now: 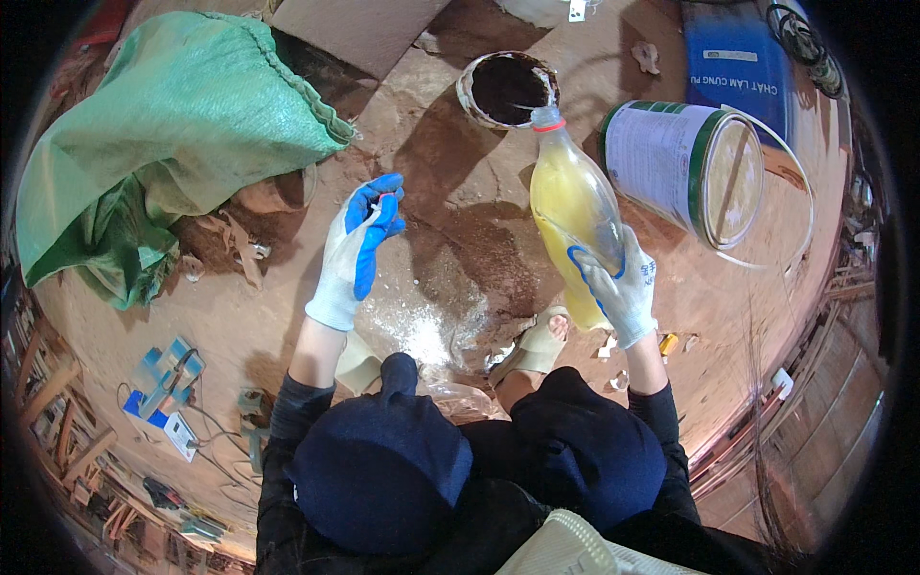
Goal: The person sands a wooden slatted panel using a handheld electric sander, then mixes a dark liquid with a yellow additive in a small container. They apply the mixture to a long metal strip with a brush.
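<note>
My right hand (618, 287), in a white glove with blue trim, is wrapped round the lower part of a clear plastic bottle (573, 196) with yellow liquid. The bottle lies tilted, its uncapped neck with a red ring pointing away from me at the near rim of a round tub (467, 96). Dark brown material fills the inside of the tub, and its rim is smeared pale. My left hand (364, 235), in a white and blue glove, is closed with its fingertips pinched on a small red piece that looks like a bottle cap (387, 196).
A green woven sack (192, 105) slumps at the far left. To the right lies a white and green bucket (661, 163) on its side, beside a blue container (738, 77). White powder (422, 335) is spilled between my feet. A power strip with cords (180, 436) lies at lower left.
</note>
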The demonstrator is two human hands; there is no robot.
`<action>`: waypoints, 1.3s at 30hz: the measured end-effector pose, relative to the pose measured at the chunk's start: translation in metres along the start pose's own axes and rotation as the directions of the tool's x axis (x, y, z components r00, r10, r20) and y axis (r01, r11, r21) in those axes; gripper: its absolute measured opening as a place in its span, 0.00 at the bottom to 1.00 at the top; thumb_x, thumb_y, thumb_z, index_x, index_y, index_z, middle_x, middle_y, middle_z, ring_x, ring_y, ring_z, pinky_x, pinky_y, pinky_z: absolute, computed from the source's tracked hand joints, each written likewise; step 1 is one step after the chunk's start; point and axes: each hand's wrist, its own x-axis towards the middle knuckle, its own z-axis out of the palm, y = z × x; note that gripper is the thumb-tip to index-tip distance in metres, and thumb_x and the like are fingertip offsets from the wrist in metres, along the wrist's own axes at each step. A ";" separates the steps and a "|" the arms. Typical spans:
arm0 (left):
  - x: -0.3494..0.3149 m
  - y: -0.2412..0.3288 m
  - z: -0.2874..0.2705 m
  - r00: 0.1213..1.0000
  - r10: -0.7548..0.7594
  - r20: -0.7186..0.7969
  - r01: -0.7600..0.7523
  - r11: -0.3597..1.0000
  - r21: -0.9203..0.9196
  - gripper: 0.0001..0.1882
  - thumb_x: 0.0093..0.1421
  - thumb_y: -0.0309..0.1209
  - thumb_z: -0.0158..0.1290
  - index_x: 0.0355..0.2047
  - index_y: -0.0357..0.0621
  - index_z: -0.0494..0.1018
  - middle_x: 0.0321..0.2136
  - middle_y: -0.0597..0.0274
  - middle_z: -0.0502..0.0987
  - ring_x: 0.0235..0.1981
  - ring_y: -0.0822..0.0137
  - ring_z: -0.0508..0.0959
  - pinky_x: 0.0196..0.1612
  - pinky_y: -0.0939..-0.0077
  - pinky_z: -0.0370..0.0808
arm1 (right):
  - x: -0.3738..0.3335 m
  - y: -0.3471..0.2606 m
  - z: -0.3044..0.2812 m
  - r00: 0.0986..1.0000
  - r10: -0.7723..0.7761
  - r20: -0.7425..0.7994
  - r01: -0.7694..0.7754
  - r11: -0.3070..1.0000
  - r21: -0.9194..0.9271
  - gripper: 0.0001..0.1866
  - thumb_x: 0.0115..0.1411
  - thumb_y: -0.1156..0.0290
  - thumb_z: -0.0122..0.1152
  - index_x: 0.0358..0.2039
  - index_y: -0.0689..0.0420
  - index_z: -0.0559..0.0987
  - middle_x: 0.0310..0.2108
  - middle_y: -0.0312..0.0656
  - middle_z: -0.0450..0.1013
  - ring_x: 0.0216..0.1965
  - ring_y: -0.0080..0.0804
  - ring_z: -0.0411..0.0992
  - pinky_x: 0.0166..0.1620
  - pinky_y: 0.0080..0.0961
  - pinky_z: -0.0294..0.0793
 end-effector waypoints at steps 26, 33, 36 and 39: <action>-0.049 0.103 0.054 0.632 0.519 0.576 -0.771 0.345 0.535 0.20 0.49 0.29 0.59 0.44 0.37 0.76 0.45 0.49 0.77 0.46 0.54 0.77 0.50 0.66 0.72 | -0.052 -0.013 0.018 0.910 -0.402 0.103 0.405 0.914 -0.007 0.37 0.44 0.64 0.71 0.56 0.59 0.69 0.42 0.51 0.76 0.40 0.46 0.77 0.41 0.34 0.76; -0.064 0.105 0.069 0.624 0.581 0.523 -0.715 0.694 0.082 0.15 0.55 0.29 0.56 0.44 0.40 0.75 0.51 0.49 0.72 0.52 0.55 0.73 0.55 0.66 0.69 | -0.049 -0.041 0.003 0.924 -0.291 0.250 0.216 0.933 0.288 0.38 0.47 0.58 0.71 0.58 0.58 0.68 0.44 0.51 0.75 0.43 0.46 0.76 0.46 0.32 0.75; -0.063 0.086 0.075 0.620 0.697 0.360 -0.708 0.695 -0.124 0.15 0.57 0.37 0.58 0.36 0.39 0.72 0.48 0.46 0.72 0.48 0.56 0.74 0.52 0.64 0.70 | -0.049 -0.040 0.008 0.883 -0.423 0.203 0.325 0.864 0.384 0.41 0.48 0.62 0.70 0.61 0.57 0.64 0.46 0.51 0.75 0.45 0.45 0.76 0.47 0.33 0.75; -0.073 0.091 0.078 0.638 0.647 0.417 -0.581 0.760 -0.290 0.26 0.52 0.30 0.60 0.51 0.44 0.65 0.44 0.47 0.74 0.47 0.55 0.76 0.54 0.58 0.70 | -0.042 -0.039 0.003 0.823 -0.517 0.234 0.323 0.766 0.556 0.39 0.49 0.69 0.67 0.62 0.57 0.62 0.44 0.48 0.76 0.44 0.42 0.77 0.46 0.32 0.75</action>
